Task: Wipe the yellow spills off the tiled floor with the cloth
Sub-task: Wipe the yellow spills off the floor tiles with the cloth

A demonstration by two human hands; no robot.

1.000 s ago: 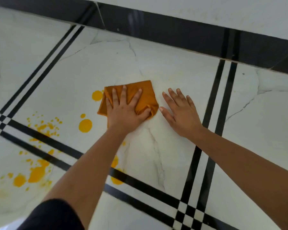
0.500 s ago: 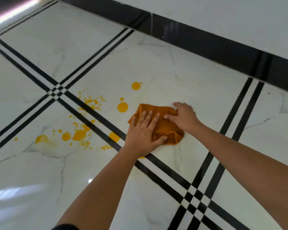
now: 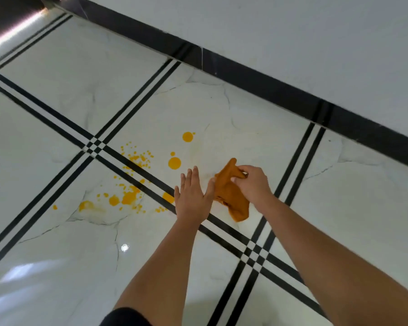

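Right hand (image 3: 253, 185) pinches orange cloth (image 3: 231, 198), bunched, lower end hanging beneath hand. Left hand (image 3: 192, 196) flat, fingers straight, thumb touching cloth. Yellow spills (image 3: 174, 163) on tiled floor (image 3: 57, 114) beyond and left of left hand.

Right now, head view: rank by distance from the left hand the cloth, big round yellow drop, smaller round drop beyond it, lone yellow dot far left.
1. cloth, right of the left hand.
2. big round drop, past the fingertips.
3. smaller round drop, toward the wall.
4. lone dot, far left.
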